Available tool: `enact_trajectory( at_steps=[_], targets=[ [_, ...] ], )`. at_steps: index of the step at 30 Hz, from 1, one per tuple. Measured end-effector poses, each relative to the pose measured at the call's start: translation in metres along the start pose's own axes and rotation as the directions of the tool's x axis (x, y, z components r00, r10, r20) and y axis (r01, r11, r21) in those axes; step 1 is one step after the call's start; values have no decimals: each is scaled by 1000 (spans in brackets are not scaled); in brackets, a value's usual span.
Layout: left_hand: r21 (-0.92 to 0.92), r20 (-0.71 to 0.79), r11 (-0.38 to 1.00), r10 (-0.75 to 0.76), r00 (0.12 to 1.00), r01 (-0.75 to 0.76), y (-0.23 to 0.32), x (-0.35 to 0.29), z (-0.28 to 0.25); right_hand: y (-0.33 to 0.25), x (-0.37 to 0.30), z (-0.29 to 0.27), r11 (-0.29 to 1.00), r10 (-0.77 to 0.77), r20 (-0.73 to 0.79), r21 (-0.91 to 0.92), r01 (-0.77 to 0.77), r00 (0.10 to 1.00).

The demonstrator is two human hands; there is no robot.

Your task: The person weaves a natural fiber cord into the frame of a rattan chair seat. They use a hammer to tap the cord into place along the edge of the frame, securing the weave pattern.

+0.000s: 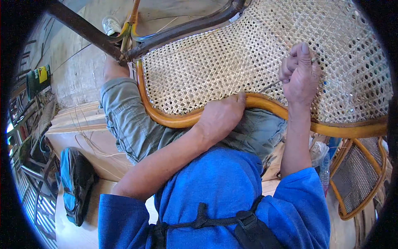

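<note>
Across my lap lies a cane-woven panel (199, 74) set in a curved, varnished golden-brown rattan frame (265, 101). My left hand (222, 114) is closed over the near rail of that frame, its fingertips at the edge of the weave. Over the woven surface, my right hand (302, 72) is closed in a fist around a thin dark rod (271, 86), which looks like an awl. The rod slants down toward the rail beside my left hand. Its other end is hidden inside the fist.
Dark rattan poles (89, 31) join the frame at upper left. A blue and black bag (74, 182) rests on the boards at left, near loose cane strands. At right stand another framed woven piece (360, 182) and a clear plastic bottle (324, 166). A shoe (111, 25) shows beyond.
</note>
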State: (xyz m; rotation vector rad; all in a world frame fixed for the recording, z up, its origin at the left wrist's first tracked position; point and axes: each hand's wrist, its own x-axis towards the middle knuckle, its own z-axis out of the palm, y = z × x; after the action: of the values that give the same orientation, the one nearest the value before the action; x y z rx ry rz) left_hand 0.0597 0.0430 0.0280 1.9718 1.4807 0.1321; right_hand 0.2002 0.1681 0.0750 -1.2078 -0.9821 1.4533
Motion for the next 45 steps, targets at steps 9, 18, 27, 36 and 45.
enact_trajectory(
  at_steps=[9,18,27,36,45],
  targets=[
    [-30,-51,999,11,999,-12,0,-2,2,21,-19,10,792,-227,253,-514,329,941],
    [15,-85,1000,-1,996,2,2,-5,3,16,-8,6,843,-64,206,-512,163,976],
    [-25,-100,1000,-5,995,2,3,-5,3,18,-2,31,755,-187,-48,-646,112,981],
    [-68,-151,998,-8,989,-2,3,-6,2,-30,-6,10,978,-181,1,-106,180,984],
    [-69,-72,998,-21,997,16,2,-2,-1,-12,-8,-2,995,-83,-56,-67,79,995]
  ],
)
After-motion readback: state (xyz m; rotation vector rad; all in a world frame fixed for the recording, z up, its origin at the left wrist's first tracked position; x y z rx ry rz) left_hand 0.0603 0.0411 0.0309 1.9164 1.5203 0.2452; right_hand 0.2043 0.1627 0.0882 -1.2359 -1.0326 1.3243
